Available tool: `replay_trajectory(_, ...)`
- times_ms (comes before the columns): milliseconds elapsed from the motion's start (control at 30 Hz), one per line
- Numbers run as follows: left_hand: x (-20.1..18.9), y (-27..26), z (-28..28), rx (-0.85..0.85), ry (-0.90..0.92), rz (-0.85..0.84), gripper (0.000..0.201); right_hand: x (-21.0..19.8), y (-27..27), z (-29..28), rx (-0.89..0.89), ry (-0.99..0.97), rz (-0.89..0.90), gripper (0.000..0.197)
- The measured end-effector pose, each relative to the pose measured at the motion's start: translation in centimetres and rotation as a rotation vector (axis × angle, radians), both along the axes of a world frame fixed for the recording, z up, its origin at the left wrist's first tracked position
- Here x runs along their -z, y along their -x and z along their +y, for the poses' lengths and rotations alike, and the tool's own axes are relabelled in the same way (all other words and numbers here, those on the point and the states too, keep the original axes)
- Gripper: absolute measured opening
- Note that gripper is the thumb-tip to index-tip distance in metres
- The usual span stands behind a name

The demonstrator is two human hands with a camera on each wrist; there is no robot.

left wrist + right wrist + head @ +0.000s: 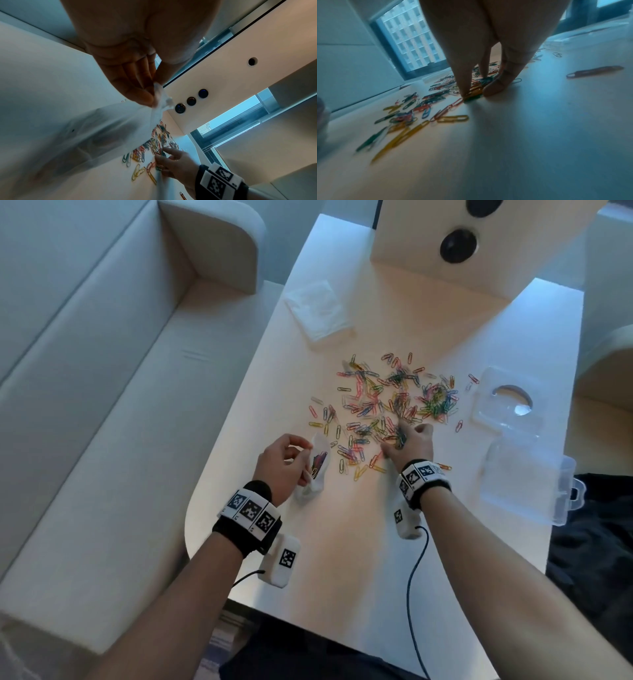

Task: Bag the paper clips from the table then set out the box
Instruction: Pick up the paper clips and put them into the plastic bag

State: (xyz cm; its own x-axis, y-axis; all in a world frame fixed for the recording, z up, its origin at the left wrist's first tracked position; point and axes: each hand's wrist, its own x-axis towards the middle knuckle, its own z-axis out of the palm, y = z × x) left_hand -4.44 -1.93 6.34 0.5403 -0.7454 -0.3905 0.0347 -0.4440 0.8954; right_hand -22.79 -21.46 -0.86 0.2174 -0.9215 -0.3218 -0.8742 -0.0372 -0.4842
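Several coloured paper clips (394, 402) lie scattered over the middle of the white table (342, 542). My left hand (284, 463) pinches the rim of a small clear bag (317, 467) with a few clips inside; in the left wrist view the bag (106, 129) hangs below the fingers (137, 86). My right hand (407, 443) reaches down into the pile, and in the right wrist view its fingertips (491, 89) close round a small bunch of clips (474, 92) on the table top. A clear plastic box (527, 487) lies open at the right.
The box's clear lid (503, 402) with a round cut-out lies right of the pile. A stack of clear bags (318, 309) sits at the back left. A white panel (462, 244) with dark round holes stands at the far end. A pale sofa (102, 388) runs along the left.
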Motion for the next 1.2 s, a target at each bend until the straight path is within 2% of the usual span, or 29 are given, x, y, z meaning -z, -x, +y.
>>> replay_trajectory(100,0.3,0.3,-0.2,0.000,-0.011,0.021,0.005,0.7,0.1,0.1,-0.058,0.119,-0.031,0.037)
replay_trajectory(233,0.6,1.4,-0.9,0.036,-0.031,0.023,0.004,1.0,0.7,0.5,-0.092,0.164,-0.044,0.019)
replay_trajectory(267,0.7,1.6,-1.2,0.048,-0.037,0.023,0.003,0.8,0.9,0.6,-0.079,0.149,-0.049,0.017)
replay_trajectory(333,0.8,2.2,-1.6,0.075,-0.049,0.021,0.003,0.4,1.8,0.7,0.063,0.039,-0.117,0.016)
replay_trajectory(400,1.0,2.8,-2.0,0.100,-0.061,0.016,0.003,-0.2,2.8,1.2,0.273,-0.191,-0.287,0.019)
replay_trajectory(533,1.5,4.0,-2.8,0.138,-0.092,0.026,0.002,-1.9,3.8,3.8,0.599,-0.715,-0.989,0.019)
replay_trajectory(567,1.6,4.3,-3.1,0.150,-0.102,0.022,0.003,-2.3,3.8,4.4,0.623,-0.787,-1.089,0.019)
replay_trajectory(633,1.8,5.0,-3.5,0.176,-0.115,0.010,0.005,-3.5,3.4,5.7,0.548,-0.858,-1.141,0.019)
replay_trajectory(767,2.0,6.2,-4.1,0.199,-0.125,0.000,0.006,-4.9,2.5,7.7,0.274,-0.800,-0.964,0.021)
replay_trajectory(933,1.9,6.8,-4.0,0.210,-0.127,0.012,0.008,-5.5,1.6,7.5,0.060,-0.438,-0.464,0.016)
replay_trajectory(1033,1.9,7.2,-4.1,0.223,-0.113,0.004,0.008,-6.2,0.7,7.3,-0.043,-0.280,-0.234,0.015)
replay_trajectory(1100,1.7,7.4,-4.3,0.235,-0.108,-0.023,0.007,-6.6,0.0,7.3,-0.073,-0.221,-0.151,0.019)
replay_trajectory(1200,1.5,7.3,-4.6,0.255,-0.106,-0.039,0.004,-7.1,-0.8,7.6,-0.100,-0.244,-0.104,0.019)
